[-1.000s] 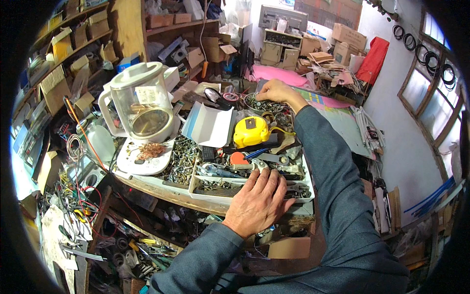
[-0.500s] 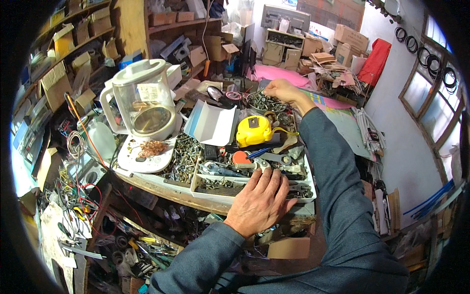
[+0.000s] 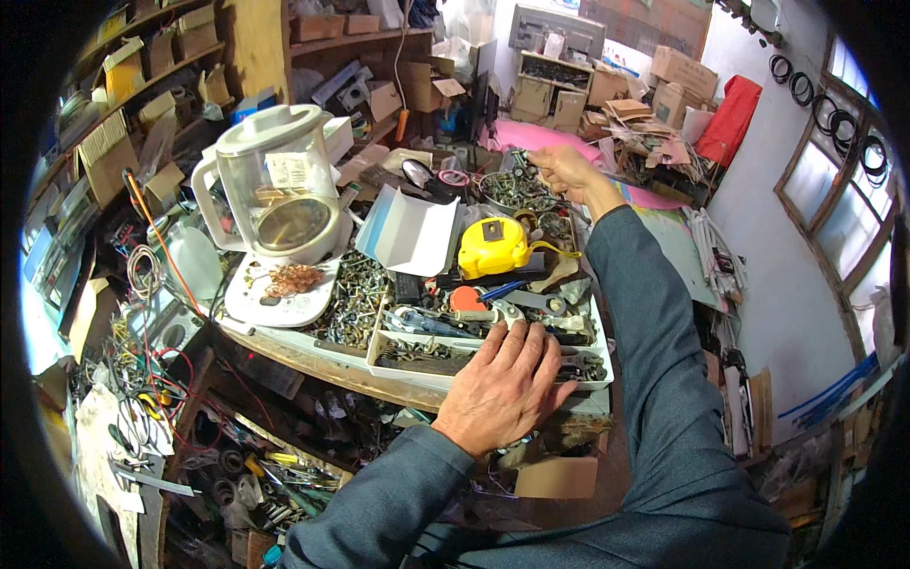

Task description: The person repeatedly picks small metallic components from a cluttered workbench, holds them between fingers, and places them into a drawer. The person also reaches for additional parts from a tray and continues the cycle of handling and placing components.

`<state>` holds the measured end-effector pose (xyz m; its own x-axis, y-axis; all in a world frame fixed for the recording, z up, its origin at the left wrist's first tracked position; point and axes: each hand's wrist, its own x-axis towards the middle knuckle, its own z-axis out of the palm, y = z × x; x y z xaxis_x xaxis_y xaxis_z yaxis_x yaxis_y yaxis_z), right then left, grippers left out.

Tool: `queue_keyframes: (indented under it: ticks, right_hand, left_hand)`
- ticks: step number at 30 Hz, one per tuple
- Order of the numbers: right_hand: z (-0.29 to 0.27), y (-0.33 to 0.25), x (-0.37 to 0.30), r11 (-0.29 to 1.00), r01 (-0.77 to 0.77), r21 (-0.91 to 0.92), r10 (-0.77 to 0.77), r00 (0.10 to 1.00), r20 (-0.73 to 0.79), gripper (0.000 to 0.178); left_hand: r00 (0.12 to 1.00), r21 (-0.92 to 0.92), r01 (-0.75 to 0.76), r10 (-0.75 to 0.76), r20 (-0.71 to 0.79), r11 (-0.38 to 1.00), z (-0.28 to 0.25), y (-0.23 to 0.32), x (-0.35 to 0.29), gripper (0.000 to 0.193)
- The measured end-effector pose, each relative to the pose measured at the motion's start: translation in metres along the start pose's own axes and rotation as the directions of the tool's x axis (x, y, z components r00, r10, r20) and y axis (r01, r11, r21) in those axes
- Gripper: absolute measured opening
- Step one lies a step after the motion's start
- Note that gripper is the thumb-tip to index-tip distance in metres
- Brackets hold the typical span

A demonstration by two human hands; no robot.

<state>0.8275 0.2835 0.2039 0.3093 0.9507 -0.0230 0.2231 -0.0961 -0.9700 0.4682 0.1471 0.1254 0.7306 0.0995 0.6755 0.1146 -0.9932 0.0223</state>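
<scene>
My left hand [image 3: 500, 387] lies with its fingers stretched out over the front of a white divided tray [image 3: 413, 379] of tools and hardware. An adjustable wrench [image 3: 580, 364] is beside its fingertips. Farther back, my right hand [image 3: 567, 173] is closed in a pinch on a small metal fastener [image 3: 520, 159], whose exact kind is too small to make out. Just below it stands a round bowl of screws [image 3: 523, 194]. A yellow tape measure [image 3: 493, 247] sits between the two hands, beside an opened white-and-blue carton [image 3: 413, 232].
At the left a clear jug [image 3: 275, 190] stands behind a white base [image 3: 275, 305] heaped with copper-coloured bits. Loose screws [image 3: 358, 296] cover the bench beside it. Crammed shelves [image 3: 142, 47] rise at far left; tools pile up under the bench edge [image 3: 303, 368].
My right hand has lifted slightly and shifted right from the bowl, with small metal showing at its fingertips. The left hand stays in place.
</scene>
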Motion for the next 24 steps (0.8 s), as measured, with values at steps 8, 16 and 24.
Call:
queue_keyframes:
  ticks: [8, 16, 24]
  right_hand:
    - [0.011, -0.003, 0.001, 0.996, 0.010, -0.084, -0.014, 0.999, -0.044, 0.018]
    - [0.017, -0.006, 0.002, 0.971, 0.012, -0.237, -0.031, 0.996, -0.078, 0.024]
    - [0.020, -0.011, 0.029, 0.596, 0.165, -0.786, -0.275, 0.961, -0.006, 0.035]
  left_hand:
    - [1.000, 0.011, 0.005, -0.005, 0.009, 1.000, 0.001, 0.000, 0.000, 0.051]
    - [1.000, 0.007, 0.008, -0.008, -0.001, 1.000, 0.001, 0.000, 0.001, 0.050]
    - [1.000, -0.038, -0.020, 0.020, 0.004, 0.999, 0.004, -0.001, 0.001, 0.054]
